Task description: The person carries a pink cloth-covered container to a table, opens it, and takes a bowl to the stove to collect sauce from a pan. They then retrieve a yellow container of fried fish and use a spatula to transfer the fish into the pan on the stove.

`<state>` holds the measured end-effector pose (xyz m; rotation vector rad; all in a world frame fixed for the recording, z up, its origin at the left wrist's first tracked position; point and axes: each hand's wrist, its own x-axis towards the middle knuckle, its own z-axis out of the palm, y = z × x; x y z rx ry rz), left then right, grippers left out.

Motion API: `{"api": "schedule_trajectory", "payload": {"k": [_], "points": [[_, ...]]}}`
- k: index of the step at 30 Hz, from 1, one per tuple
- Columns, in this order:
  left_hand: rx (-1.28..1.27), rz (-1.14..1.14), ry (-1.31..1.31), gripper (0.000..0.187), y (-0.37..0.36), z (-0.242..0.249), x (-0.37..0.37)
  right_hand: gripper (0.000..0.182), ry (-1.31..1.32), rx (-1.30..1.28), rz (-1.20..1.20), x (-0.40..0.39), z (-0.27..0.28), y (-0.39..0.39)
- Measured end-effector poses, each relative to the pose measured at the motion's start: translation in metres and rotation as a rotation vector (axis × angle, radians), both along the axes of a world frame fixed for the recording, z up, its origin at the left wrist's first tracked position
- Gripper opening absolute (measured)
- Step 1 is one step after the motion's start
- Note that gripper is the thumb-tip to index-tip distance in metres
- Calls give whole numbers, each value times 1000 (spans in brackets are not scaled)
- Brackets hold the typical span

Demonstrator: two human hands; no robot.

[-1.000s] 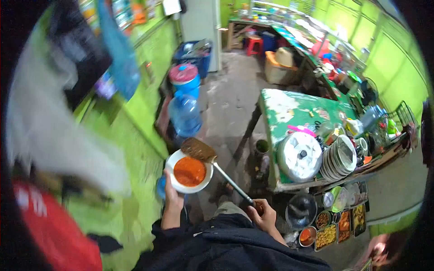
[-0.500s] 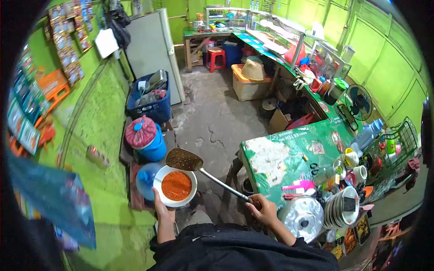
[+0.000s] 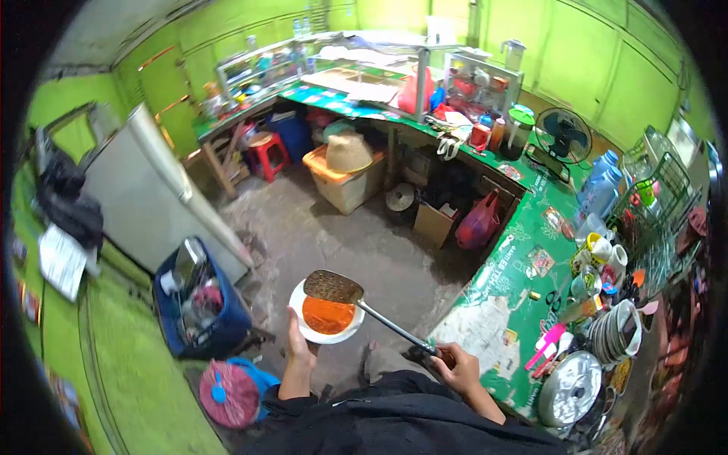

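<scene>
My left hand (image 3: 301,350) holds a white bowl (image 3: 350,334) by its left rim, low in front of my body. Red-orange paste (image 3: 327,316) lies inside the bowl. My right hand (image 3: 457,367) is wrapped round the dark handle end of a long metal spatula (image 3: 398,329). The wide, brown-stained spatula head (image 3: 334,287) is over the far part of the bowl and hides some of the paste. Whether the head touches the paste I cannot tell.
A green-covered table (image 3: 523,258) runs along the right, with a metal pot lid (image 3: 570,388), stacked plates (image 3: 613,334) and a fan (image 3: 563,135). On the left stand a fridge (image 3: 152,189), a blue crate (image 3: 201,334) and a pink-covered bucket (image 3: 230,394).
The view has turned to the right. The bowl and spatula are now farther right in view, and the spatula head has moved from the bowl's upper edge to over its far part.
</scene>
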<state>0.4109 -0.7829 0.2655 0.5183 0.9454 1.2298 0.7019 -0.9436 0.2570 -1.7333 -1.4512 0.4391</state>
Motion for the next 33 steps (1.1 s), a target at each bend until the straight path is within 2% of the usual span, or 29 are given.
{"api": "schedule_trajectory", "payload": {"k": [2, 3, 5, 10, 16, 26, 28, 30, 32, 33], "points": [[37, -96, -19, 70, 57, 3, 14, 26, 1, 13, -101, -1, -13, 33], [71, -160, -46, 70, 81, 1, 22, 25, 7, -89, -144, 0, -11, 51], [64, -186, -36, 70, 129, -8, 37, 25, 32, -55, -174, 8, -16, 91], [77, -293, 6, 68, 240, -3, 84, 25, 4, -60, -229, 40, 4, 184], [75, -483, -19, 66, 354, -10, 161, 27, -57, -68, -436, 63, 11, 239], [87, -997, 4, 65, 505, -44, 373, 25, 112, -49, -1004, 100, -21, 338], [73, -1117, -26, 65, 522, -50, 423, 25, 166, -74, -1119, 105, -18, 358], [198, -1254, 54, 65, 537, -57, 475, 27, 239, -72, -1239, 111, -17, 377], [126, -1392, 42, 58, 539, -51, 521, 26, 320, 6, -1343, 108, -33, 390], [192, -1454, 54, 62, 542, -66, 548, 26, 394, 39, -1407, 109, -39, 396]]}}
